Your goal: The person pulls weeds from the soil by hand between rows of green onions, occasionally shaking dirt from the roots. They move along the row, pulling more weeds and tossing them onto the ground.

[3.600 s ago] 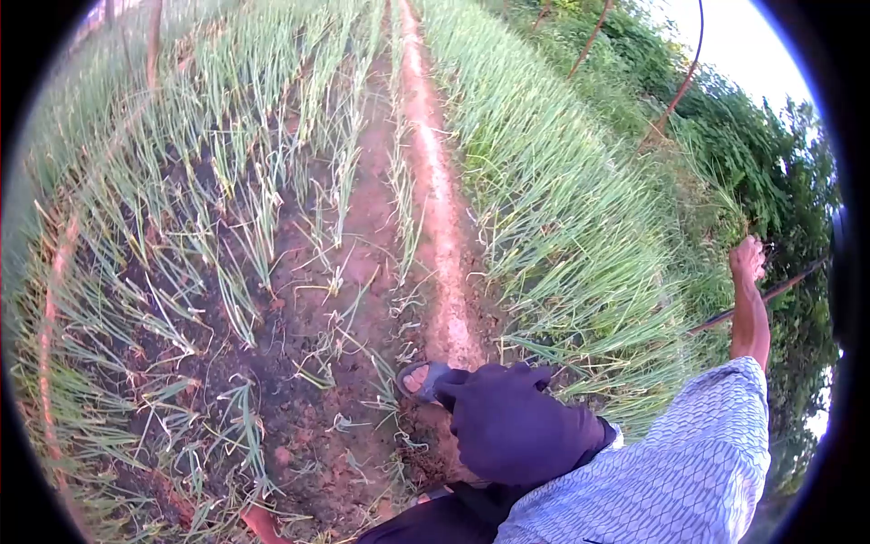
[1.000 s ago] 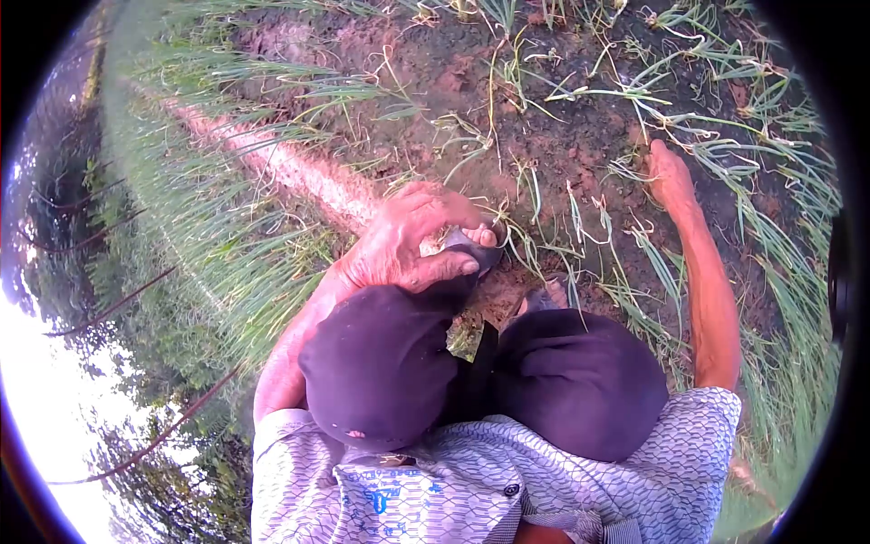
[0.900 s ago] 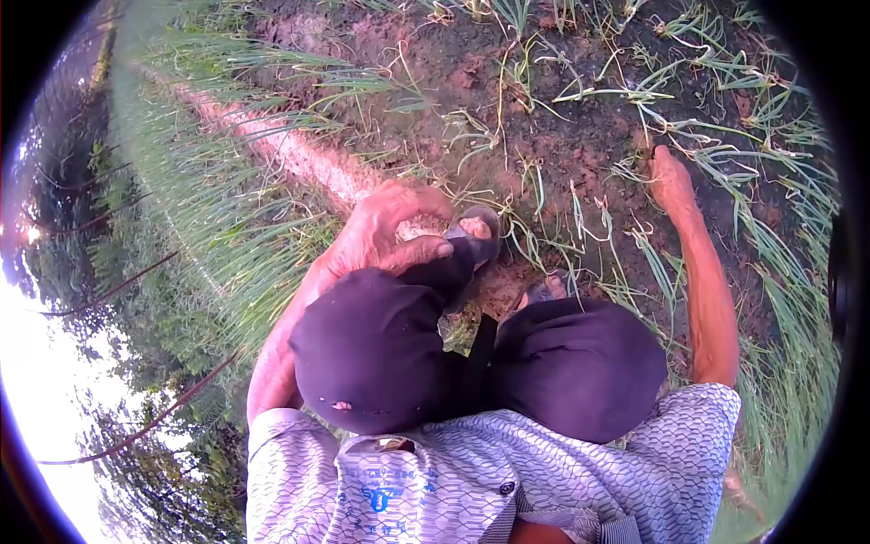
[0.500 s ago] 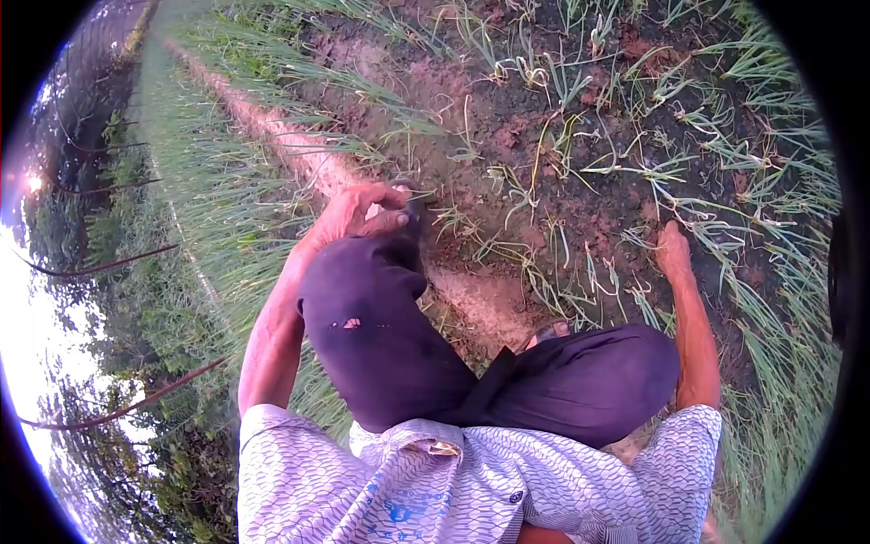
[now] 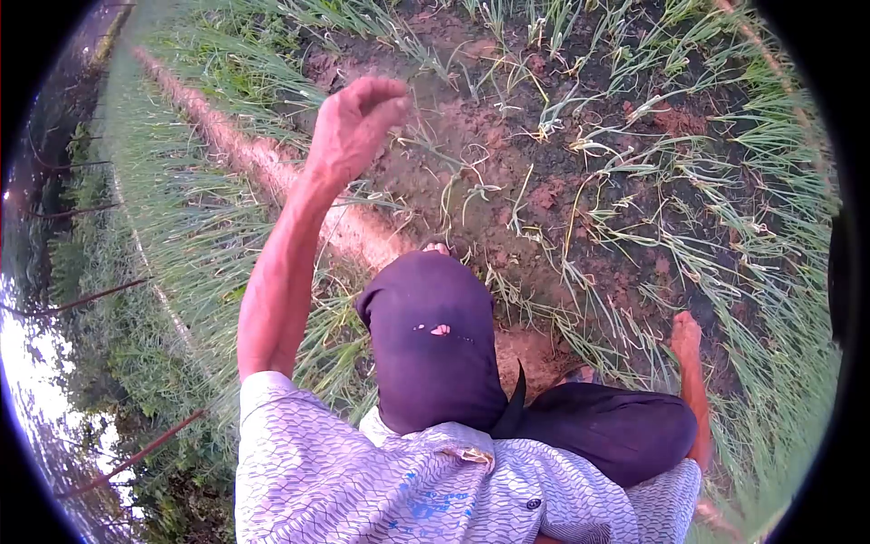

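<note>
My left hand (image 5: 353,127) is raised over the left part of the plot, away from my knee. Its fingers are loosely curled, with a gap between thumb and fingers and nothing visible in them; the fingertips are slightly blurred. My right hand (image 5: 686,334) is low at the right, beside the green onion plants (image 5: 634,340) and the dark soil. Its fingers point downward and are hidden from this angle. Green onion seedlings (image 5: 598,227) with long thin leaves, many bent over, stand in the damp soil (image 5: 553,195) in front of me.
My bent knee in dark trousers (image 5: 426,317) rises in the middle, with toes showing beyond it. A bare earth ridge (image 5: 245,154) runs diagonally at the left. Dense green onion rows (image 5: 788,263) line the right side. Shrubs (image 5: 118,344) stand at the far left.
My left hand has lifted off my knee and moved up and forward. The left knee is now more upright. My right hand appears lower in view as the camera has shifted.
</note>
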Action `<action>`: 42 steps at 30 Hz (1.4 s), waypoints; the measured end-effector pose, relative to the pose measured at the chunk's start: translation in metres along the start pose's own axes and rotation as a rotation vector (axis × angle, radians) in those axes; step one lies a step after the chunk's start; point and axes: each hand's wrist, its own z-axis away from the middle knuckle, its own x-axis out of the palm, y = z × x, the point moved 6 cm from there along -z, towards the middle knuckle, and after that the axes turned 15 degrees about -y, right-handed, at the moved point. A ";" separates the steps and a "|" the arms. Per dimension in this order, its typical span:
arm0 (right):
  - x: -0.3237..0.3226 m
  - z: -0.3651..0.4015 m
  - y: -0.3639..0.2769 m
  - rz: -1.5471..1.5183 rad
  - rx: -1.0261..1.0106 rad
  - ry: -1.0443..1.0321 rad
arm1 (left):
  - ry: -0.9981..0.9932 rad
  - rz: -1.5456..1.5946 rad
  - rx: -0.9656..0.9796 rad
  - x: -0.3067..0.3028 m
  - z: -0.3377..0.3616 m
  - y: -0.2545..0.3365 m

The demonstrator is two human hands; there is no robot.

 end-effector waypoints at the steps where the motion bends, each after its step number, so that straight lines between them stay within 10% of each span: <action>1: 0.001 0.004 -0.010 0.069 -0.048 0.037 | 0.028 -0.050 0.030 -0.030 -0.020 0.002; 6: 0.004 0.029 -0.069 0.205 -0.048 0.104 | -0.242 -0.554 -0.016 -0.078 -0.122 -0.036; 12: 0.009 0.075 -0.114 0.093 -0.001 0.146 | -0.685 -0.828 -0.026 0.026 -0.181 -0.163; 18: 0.028 0.109 -0.105 -0.244 0.192 0.119 | -0.316 -0.705 -0.150 -0.001 -0.226 -0.270; 27: 0.032 0.124 -0.189 -0.137 0.102 0.104 | -0.513 -0.774 -0.312 0.017 -0.224 -0.240; 42: 0.045 0.129 -0.199 -0.197 0.140 0.133 | -0.101 -0.768 -0.101 0.019 -0.242 -0.257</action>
